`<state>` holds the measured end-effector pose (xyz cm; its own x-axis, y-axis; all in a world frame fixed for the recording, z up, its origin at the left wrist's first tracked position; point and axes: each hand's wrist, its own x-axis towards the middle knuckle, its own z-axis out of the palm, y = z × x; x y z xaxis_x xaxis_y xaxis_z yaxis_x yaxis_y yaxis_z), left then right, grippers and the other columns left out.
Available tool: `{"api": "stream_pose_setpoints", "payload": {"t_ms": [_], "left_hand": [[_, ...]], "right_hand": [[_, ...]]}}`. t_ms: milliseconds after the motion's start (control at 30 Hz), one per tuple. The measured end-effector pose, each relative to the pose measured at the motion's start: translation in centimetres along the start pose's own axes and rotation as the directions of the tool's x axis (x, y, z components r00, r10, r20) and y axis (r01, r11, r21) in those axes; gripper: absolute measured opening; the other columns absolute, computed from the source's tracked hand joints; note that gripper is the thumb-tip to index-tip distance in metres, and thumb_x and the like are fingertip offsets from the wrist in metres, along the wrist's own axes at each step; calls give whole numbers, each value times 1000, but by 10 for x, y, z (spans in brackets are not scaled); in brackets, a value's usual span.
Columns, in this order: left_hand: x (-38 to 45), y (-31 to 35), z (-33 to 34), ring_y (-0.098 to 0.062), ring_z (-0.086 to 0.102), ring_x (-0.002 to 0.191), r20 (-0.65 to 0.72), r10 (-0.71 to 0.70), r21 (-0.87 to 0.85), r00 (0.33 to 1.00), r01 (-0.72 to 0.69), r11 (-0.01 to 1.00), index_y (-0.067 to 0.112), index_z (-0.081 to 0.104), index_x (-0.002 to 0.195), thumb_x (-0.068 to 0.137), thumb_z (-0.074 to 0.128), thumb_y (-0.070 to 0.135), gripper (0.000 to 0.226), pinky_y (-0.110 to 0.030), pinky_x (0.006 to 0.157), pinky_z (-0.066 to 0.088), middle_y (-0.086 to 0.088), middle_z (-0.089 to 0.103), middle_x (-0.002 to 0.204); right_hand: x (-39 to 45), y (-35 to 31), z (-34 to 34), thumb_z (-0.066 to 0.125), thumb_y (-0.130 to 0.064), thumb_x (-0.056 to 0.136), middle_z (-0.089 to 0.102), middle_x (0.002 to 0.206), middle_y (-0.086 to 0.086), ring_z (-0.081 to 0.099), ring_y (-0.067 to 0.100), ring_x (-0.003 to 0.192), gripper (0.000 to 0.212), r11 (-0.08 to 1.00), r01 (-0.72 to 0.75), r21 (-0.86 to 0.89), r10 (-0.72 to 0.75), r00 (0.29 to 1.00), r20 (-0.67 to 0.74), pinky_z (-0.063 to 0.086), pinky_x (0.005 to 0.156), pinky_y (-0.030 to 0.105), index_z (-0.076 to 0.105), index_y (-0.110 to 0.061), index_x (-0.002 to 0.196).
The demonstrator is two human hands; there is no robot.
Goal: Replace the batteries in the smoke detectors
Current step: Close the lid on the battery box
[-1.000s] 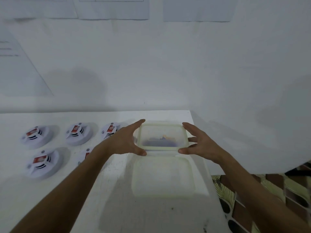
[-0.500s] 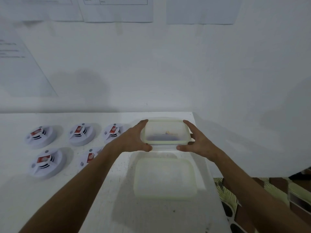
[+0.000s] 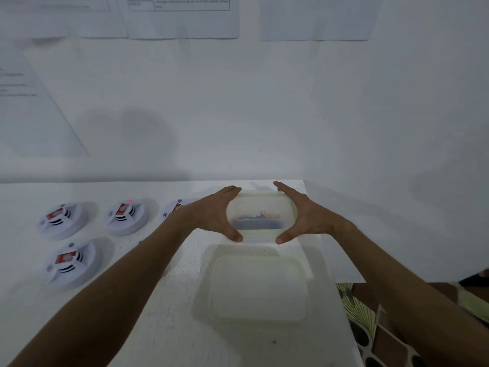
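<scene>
The main risk lay in the clear plastic container (image 3: 260, 214), which sat at the far right corner of the white table (image 3: 169, 327), close to the right edge. A shove too far right or back could tip it off, spilling the small dark items inside; they looked like batteries, though they were too blurred to tell. The left forearm also lay over part of a smoke detector (image 3: 174, 209), so a careless sweep could knock it.

The left hand (image 3: 215, 217) cupped the container's left side, thumb at the near corner and fingers reaching along to the far corner. The right hand (image 3: 304, 217) mirrored it on the right side. Both hands gripped the container between thumb and fingers, arms stretched forward from the near edge.

The container's lid (image 3: 258, 288) lay flat on the table just nearer than the container. Other smoke detectors (image 3: 62, 219) sat in two rows on the left, well apart from the container, one (image 3: 127, 215) showing a small red light.
</scene>
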<state>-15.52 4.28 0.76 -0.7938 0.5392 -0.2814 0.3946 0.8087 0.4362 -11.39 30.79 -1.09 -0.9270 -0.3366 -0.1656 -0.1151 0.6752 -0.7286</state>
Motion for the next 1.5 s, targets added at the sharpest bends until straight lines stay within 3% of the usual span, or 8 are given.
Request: {"api": "stream_pose_setpoints", "payload": {"t_ms": [100, 333, 633, 833, 967, 1200, 1367, 1500], "left_hand": [[3, 1, 4, -16, 11, 148, 18, 18, 37, 1000, -18, 999, 23, 2, 154, 61, 85, 54, 128, -35, 117, 19, 5, 4, 162], [6, -6, 19, -18, 5, 148, -26, 48, -15, 998, -48, 999, 24, -4, 153, 63, 86, 46, 129, -39, 118, 17, 3, 1, 162], [11, -7, 28, -21, 21, 141, -101, 62, -54, 993, -67, 996, 33, -2, 150, 57, 86, 46, 128, -43, 113, 28, 2, 15, 157], [13, -8, 29, -19, 32, 127, -121, 79, -29, 990, -83, 996, 37, 5, 147, 54, 86, 41, 123, -40, 104, 39, 1, 28, 146], [12, -7, 29, -20, 27, 134, -118, 90, -53, 989, -96, 994, 35, 0, 149, 57, 85, 40, 126, -41, 108, 33, 0, 22, 151], [-4, -6, 27, -14, 2, 148, -135, 47, -138, 990, -66, 988, 30, -11, 151, 59, 83, 57, 134, -38, 117, 16, 8, -5, 162], [-25, -6, 40, -16, 16, 147, -222, -144, -504, 964, 13, 864, 28, -7, 153, 80, 71, 46, 108, -34, 114, 23, 9, 3, 162], [-30, -2, 47, -16, 18, 146, -177, -189, -644, 966, 32, 764, 30, -4, 153, 92, 61, 32, 89, -30, 110, 25, 10, 8, 161]], "right_hand": [[2, 5, 3, 93, -43, 57, 9, 162, -14, 13, 16, 148, 131, 998, -3, -58, 4, 1000, 17, 21, 121, 46, 4, -41, 153], [3, 15, 18, 93, -37, 58, 15, 158, -11, 24, 14, 141, 128, 998, 31, 53, -30, 999, -32, 29, 119, 38, 5, -39, 151], [7, 19, 25, 88, -38, 54, 25, 151, -9, 31, 9, 133, 120, 994, 78, 75, -70, 993, -99, 31, 107, 24, 14, -37, 149], [7, 19, 27, 85, -25, 54, 26, 151, -14, 30, 3, 134, 119, 991, 93, 101, -80, 989, -122, 30, 108, 24, 16, -38, 151], [9, 23, 28, 88, -25, 56, 22, 152, -17, 27, 4, 137, 125, 991, 64, 121, -52, 994, -101, 31, 112, 29, 7, -46, 149], [-1, 21, 28, 92, -48, 55, 11, 158, -25, 22, 7, 145, 129, 969, 18, 248, 2, 997, -79, 31, 116, 36, 5, -48, 151], [-25, 19, 37, 54, -63, 81, 11, 158, -27, 17, -3, 143, 91, 858, -61, 510, 151, 979, -135, 23, 114, 27, 7, -39, 155], [-28, 18, 49, 39, -90, 74, 5, 161, -27, 12, 0, 148, 94, 808, -111, 579, 186, 980, -71, 11, 124, 43, 4, -50, 152]]}}
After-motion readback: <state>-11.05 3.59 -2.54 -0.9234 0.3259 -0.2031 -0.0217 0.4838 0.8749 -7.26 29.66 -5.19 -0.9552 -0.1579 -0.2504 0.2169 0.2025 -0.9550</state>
